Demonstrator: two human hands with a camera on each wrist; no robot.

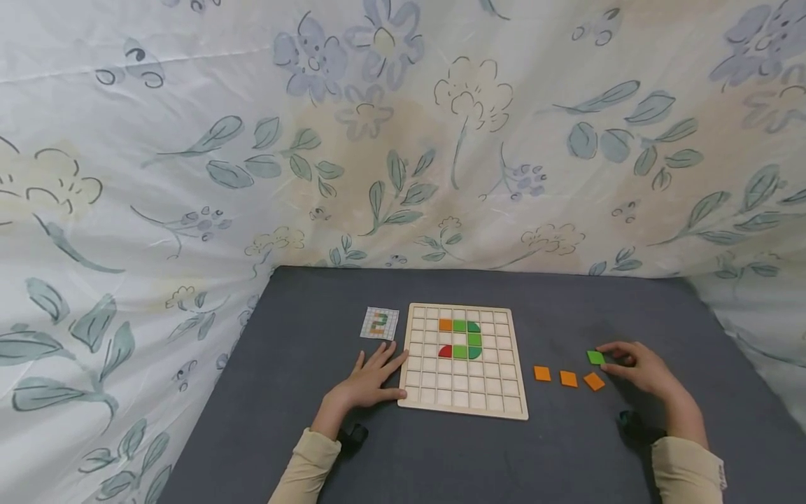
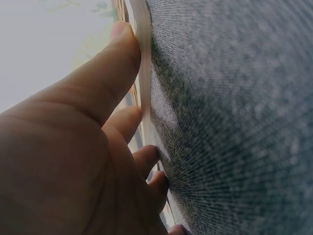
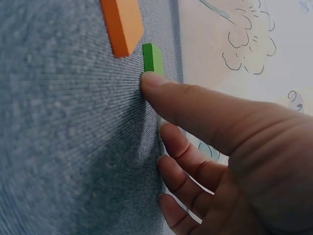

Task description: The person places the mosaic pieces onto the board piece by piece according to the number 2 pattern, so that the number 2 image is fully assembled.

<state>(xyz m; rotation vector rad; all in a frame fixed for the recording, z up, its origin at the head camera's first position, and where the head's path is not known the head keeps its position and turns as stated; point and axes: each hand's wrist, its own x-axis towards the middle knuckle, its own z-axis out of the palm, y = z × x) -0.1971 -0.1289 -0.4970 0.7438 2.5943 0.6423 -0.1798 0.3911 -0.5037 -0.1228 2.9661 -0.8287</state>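
A square wooden grid board [image 1: 464, 401] lies on the dark table, with orange, green and red tiles set in several of its cells. My left hand [image 1: 365, 383] rests at the board's left edge, its fingers spread and the thumb touching the lower left corner. To the right of the board, my right hand [image 1: 642, 371] pinches a green square tile [image 1: 595, 358] at its right side between thumb and index finger. In the right wrist view the thumb meets the green tile [image 3: 153, 58] on the cloth; the index fingertip's contact is hidden there.
Three orange square tiles, the left one [image 1: 542, 374], middle one [image 1: 569, 379] and right one [image 1: 594, 381], lie between board and right hand. A small pattern card [image 1: 380, 323] sits beyond the left hand. Flowered cloth [image 1: 403, 140] hangs behind the table.
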